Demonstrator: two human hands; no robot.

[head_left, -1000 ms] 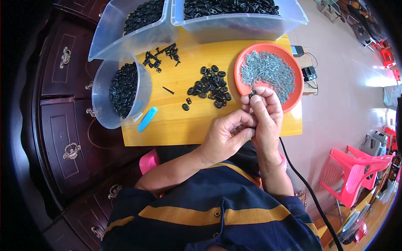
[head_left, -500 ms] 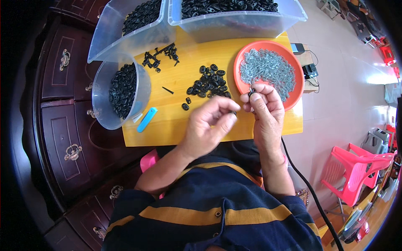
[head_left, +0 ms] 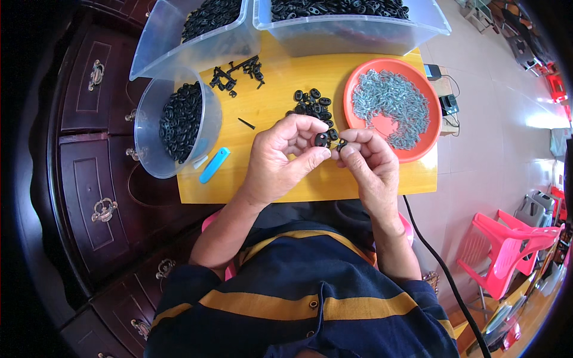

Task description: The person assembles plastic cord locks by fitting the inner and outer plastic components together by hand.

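Observation:
Over the table, my left hand (head_left: 274,156) pinches a black oval plastic piece with two holes (head_left: 321,140) between thumb and fingertips. Close beside it, my right hand (head_left: 376,170) is closed on a small black piece (head_left: 341,144); the fingers partly cover it, so its exact kind is unclear. The two pieces are nearly together, and I cannot tell whether they touch. Just beyond my fingertips lies a loose pile of similar black oval pieces (head_left: 315,102), partly hidden by my left hand. An orange-red plate (head_left: 352,128) of small silvery screw-like parts (head_left: 394,98) stands beyond my right hand.
A round clear tub (head_left: 210,122) of black pieces stands at the left, with two clear bins (head_left: 352,39) of black pieces at the back. Black plastic sprues (head_left: 227,77), a thin black stick (head_left: 246,123) and a blue tool (head_left: 215,165) lie on the yellow table (head_left: 274,65).
My left hand has moved up beside my right and now shows the black oval piece in its pinch. My right hand has come slightly lower and left, still holding its small piece.

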